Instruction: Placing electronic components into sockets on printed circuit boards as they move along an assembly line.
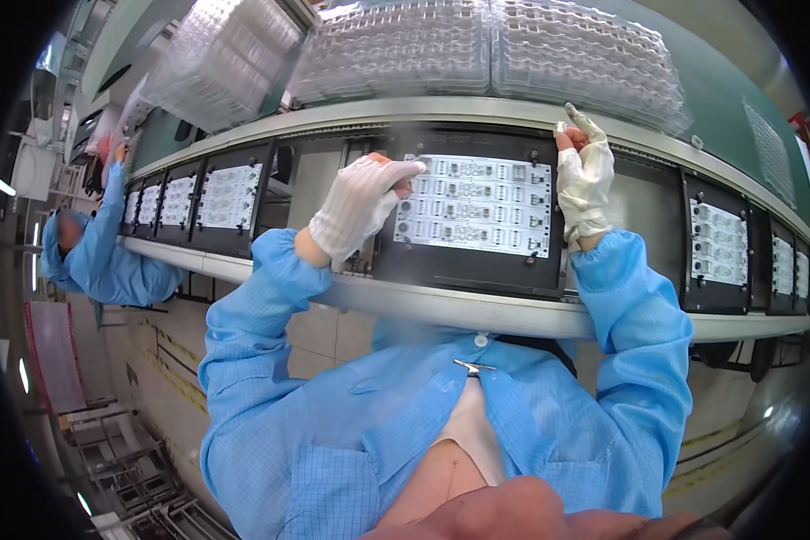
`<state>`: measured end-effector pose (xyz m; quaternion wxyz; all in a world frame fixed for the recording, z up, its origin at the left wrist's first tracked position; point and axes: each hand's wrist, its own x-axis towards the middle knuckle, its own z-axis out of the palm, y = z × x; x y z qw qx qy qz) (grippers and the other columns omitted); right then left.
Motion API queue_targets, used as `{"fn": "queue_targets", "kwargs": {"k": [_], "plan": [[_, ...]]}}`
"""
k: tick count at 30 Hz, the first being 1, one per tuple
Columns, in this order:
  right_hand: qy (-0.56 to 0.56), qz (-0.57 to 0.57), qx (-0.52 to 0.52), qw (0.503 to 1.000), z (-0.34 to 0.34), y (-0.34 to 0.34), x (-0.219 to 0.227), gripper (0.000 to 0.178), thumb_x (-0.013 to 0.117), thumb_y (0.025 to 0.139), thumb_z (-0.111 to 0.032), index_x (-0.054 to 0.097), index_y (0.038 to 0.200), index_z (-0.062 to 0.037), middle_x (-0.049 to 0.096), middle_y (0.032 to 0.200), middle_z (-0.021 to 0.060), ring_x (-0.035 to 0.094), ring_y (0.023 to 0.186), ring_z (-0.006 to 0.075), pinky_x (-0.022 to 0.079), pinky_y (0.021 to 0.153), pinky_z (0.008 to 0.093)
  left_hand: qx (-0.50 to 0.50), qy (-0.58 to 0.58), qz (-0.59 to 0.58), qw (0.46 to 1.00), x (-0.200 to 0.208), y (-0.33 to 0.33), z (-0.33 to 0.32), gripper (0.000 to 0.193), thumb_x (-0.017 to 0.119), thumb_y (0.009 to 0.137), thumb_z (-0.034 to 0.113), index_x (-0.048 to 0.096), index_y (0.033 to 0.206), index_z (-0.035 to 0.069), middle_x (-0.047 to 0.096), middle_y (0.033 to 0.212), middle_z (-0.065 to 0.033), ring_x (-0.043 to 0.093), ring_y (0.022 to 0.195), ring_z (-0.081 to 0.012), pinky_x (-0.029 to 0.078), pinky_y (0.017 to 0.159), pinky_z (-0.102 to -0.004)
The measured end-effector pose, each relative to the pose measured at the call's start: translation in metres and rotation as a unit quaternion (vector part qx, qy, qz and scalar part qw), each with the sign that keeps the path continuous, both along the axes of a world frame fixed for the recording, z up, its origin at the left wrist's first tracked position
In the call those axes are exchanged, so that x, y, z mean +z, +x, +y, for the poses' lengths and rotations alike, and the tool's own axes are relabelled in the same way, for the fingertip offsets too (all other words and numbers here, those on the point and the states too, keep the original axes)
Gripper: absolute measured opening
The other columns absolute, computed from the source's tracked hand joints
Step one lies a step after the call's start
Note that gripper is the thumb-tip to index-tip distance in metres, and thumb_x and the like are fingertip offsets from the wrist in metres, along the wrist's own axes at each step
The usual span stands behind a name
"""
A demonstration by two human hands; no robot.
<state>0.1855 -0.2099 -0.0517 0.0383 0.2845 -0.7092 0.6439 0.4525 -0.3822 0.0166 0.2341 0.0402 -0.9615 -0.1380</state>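
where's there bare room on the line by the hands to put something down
Bare grey track lies between the black carrier holding the white circuit panel and the next black carrier. The clear plastic tray stacks crowd the shelf above.

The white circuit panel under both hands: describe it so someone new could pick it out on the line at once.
Follow the conveyor rail to the black carrier tray straight ahead. The white circuit panel lies in it, in rows. Unlike its neighbours, the left hand touches its left edge and the right hand its top right corner.

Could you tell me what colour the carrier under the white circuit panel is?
Black carrier, seen clearly in the head view.
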Motion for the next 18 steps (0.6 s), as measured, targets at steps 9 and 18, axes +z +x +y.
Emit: {"fn": "queue_targets", "kwargs": {"k": [9,18], "plan": [[0.036,0.056,-0.005,0.998,-0.005,-0.006,-0.004,0.033,0.075,0.088,-0.016,0.070,0.120,-0.0117,0.069,0.088,0.0064,0.064,0.080,0.0174,0.053,0.073,0.0341,-0.042,-0.027,0.001,0.999,-0.017,-0.022,-0.014,0.037,0.069,0.076,-0.001,0.066,0.113,0.005,0.069,0.086,-0.0091,0.066,0.082,-0.0300,0.054,0.075,-0.0400],[0.042,0.091,0.005,0.995,-0.024,0.014,-0.009,0.027,0.073,0.089,-0.014,0.070,0.116,-0.0099,0.071,0.092,0.0067,0.067,0.084,0.0211,0.053,0.076,0.0362,-0.048,-0.010,-0.093,0.994,-0.009,-0.004,-0.044,0.041,0.065,0.075,-0.004,0.064,0.115,0.006,0.067,0.086,-0.0087,0.065,0.081,-0.0295,0.053,0.077,-0.0400]]}}
